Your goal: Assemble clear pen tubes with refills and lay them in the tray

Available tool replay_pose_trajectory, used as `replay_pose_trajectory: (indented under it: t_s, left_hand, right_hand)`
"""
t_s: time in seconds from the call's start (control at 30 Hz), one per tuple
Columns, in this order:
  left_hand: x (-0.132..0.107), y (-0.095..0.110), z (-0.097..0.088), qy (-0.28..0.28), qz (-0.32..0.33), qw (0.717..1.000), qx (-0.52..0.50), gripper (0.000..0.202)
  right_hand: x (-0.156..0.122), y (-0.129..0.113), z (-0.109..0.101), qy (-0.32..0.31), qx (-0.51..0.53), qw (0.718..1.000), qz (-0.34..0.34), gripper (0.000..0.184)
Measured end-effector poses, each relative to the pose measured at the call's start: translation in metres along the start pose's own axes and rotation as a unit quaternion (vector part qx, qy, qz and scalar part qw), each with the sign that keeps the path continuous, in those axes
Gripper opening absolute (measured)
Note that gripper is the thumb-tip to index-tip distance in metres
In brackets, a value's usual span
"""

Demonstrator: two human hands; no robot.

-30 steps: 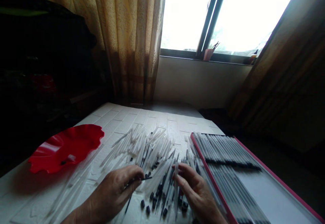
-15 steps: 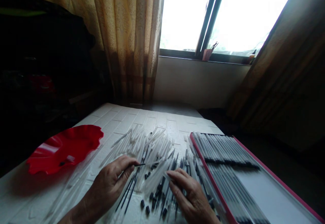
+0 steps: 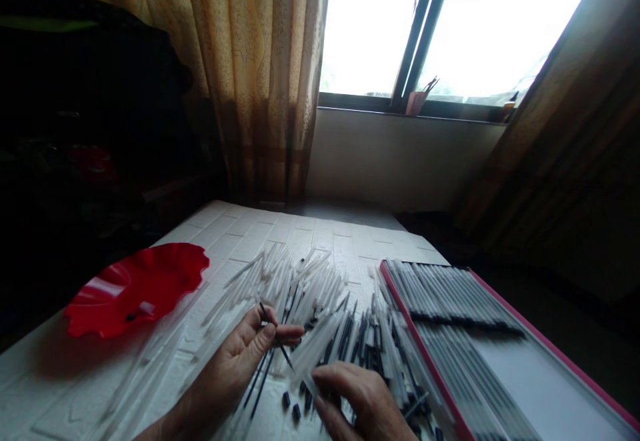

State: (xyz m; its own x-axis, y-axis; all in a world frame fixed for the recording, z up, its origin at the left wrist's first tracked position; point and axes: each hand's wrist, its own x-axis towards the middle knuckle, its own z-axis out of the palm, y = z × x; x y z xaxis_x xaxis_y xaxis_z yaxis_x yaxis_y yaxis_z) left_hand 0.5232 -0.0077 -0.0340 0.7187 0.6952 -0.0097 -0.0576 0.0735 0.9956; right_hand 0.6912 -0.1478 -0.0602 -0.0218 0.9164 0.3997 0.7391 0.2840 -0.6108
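Observation:
My left hand [image 3: 250, 344] pinches a thin dark pen refill [image 3: 284, 350] between thumb and forefinger, its other fingers stretched out to the right. The refill slants down to the right, its lower end near my right hand. My right hand [image 3: 363, 397] is curled, with what looks like a clear pen barrel [image 3: 309, 383] at its fingertips, mostly hidden by the hand. Around both hands lie loose clear barrels [image 3: 320, 337], more dark refills [image 3: 261, 387] and small black plugs [image 3: 297, 412].
A red wavy-rimmed bowl [image 3: 185, 261] with a few small pieces stands at the left. To the right, a pink-edged box [image 3: 420, 354] holds rows of clear pens [image 3: 430, 287] with black ends. Everything rests on a white brick-patterned table cover [image 3: 240, 227]. Curtains and a window are behind.
The refill in my left hand has swung from nearly level to a steep slant, and the left fingers have spread. My right hand has moved down towards me. The view has shifted slightly left.

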Motion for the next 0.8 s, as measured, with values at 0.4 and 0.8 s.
replay_pose_trajectory:
  t_s: [0.4, 0.8]
  left_hand:
    - [-0.007, 0.0, 0.004, 0.009, -0.03, 0.999, -0.016, 0.051]
    - [-0.012, -0.001, 0.014, -0.047, -0.021, 0.999, 0.013, 0.046]
  right_hand:
    - [0.003, -0.006, 0.006, 0.02, 0.0, 1.0, -0.016, 0.019]
    - [0.005, -0.005, 0.008, 0.034, 0.013, 0.999, -0.018, 0.015]
